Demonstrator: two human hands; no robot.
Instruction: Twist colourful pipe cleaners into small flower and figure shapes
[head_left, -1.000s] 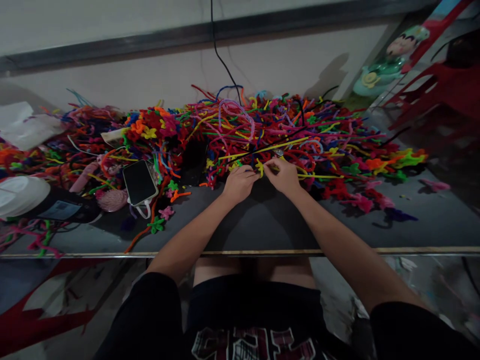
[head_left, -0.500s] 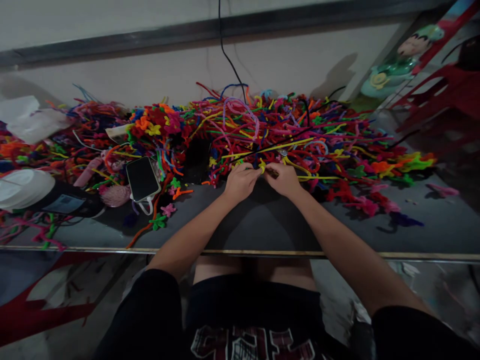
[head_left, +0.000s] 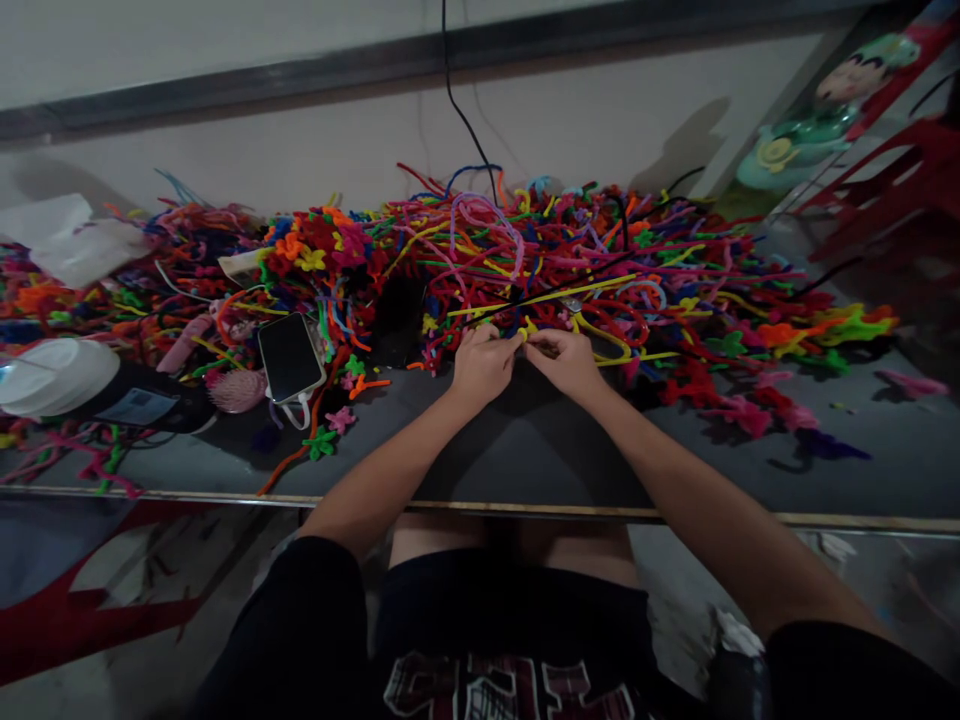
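My left hand (head_left: 484, 366) and my right hand (head_left: 564, 362) meet fingertip to fingertip at the front of a heap of coloured pipe cleaners (head_left: 480, 240). Both pinch a small bent yellow pipe cleaner (head_left: 528, 328), partly covered by the fingers. A yellow length runs out on the right, beyond my right hand. Just behind the hands, straight yellow pipe cleaners (head_left: 585, 293) lie across the heap.
To the left are a phone (head_left: 289, 356) with a white cable, a pink spiky ball (head_left: 235, 391) and a large dark bottle with a white lid (head_left: 56, 375). Finished pipe-cleaner flowers (head_left: 321, 442) lie near the table edge (head_left: 525, 509). A red chair (head_left: 885, 190) stands at right.
The view has shifted slightly, so the table's things sit a little further right. Both hands stay together at the yellow pipe cleaner, with only small finger movements.
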